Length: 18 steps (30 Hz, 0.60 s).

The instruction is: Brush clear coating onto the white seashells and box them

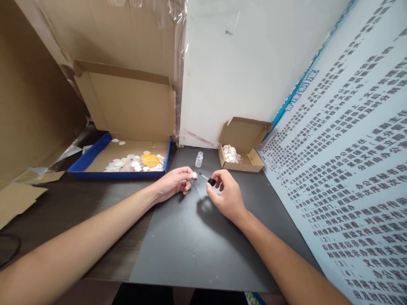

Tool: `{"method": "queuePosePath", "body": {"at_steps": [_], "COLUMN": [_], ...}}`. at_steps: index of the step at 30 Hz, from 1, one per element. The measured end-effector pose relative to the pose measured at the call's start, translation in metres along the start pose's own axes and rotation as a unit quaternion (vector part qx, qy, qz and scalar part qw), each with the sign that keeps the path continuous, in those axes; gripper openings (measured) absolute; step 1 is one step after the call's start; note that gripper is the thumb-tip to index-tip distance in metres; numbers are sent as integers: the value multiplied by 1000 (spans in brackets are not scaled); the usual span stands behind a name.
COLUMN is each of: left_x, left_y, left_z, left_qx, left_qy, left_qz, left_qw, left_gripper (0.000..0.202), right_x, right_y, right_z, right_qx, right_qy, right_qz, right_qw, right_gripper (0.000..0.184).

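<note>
Between the thumb and fingers of my left hand [174,184] is a small pale seashell [194,176] with reddish marks. My right hand [227,195] pinches the black cap of a brush applicator [211,181]. Its thin stem points left, and the tip is close to the shell; whether they touch I cannot tell. A small clear glass bottle [199,159] with a white label stands uncapped on the dark grey mat [190,250], just beyond both hands.
At the left, an open blue-sided cardboard box [117,174] holds many white shells and a large orange one [150,159]. A smaller open carton [243,167] at the back right contains more shells [231,153]. A printed sheet [343,140] covers the right wall.
</note>
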State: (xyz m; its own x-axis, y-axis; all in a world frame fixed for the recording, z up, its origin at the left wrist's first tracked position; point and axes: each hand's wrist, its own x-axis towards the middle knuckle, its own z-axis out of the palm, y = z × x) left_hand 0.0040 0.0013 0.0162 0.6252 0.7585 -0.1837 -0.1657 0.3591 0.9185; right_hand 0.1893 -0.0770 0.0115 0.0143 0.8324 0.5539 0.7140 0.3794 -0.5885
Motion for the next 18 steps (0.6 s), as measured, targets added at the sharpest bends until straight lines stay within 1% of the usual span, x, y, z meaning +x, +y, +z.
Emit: {"method": "queuePosePath", "body": {"at_steps": [3,6,8,10,12,14,16,18], "left_x": [1,1,2,2,1,1,1,1], "left_y": [0,-1,-1,-1,-1,-1,-1,-2], "left_z": [-1,-2,-3,-3,-3,-2,-2,-3], "left_qx": [3,1,-1,-3,-4,-3,-3,-5], "left_qy": [-6,-13,-19,-24,-25,-21,-21,-25], "left_qz": [-6,-7,-7,-7,-7,-4,-2,-1], "left_qw": [1000,1000,1000,1000,1000,1000,1000,1000], "left_gripper": [22,20,19,18,18,18,19,19], "right_x": [0,0,0,0,0,0,1,1], "right_y": [0,0,0,-1,-1,-2,-2,-2], "right_z": [0,0,-1,-1,-1,-1,-1,-1], "right_qx": [26,8,6,19,18,7,8,19], "right_qy": [2,-14,1,12,5,2,16,22], "right_qz": [-17,-11,-9,-25,-33,-26,-25,-41], "right_qw": [1000,1000,1000,999,999,1000,1000,999], "right_gripper": [14,13,13,14,14,14,14,15]}}
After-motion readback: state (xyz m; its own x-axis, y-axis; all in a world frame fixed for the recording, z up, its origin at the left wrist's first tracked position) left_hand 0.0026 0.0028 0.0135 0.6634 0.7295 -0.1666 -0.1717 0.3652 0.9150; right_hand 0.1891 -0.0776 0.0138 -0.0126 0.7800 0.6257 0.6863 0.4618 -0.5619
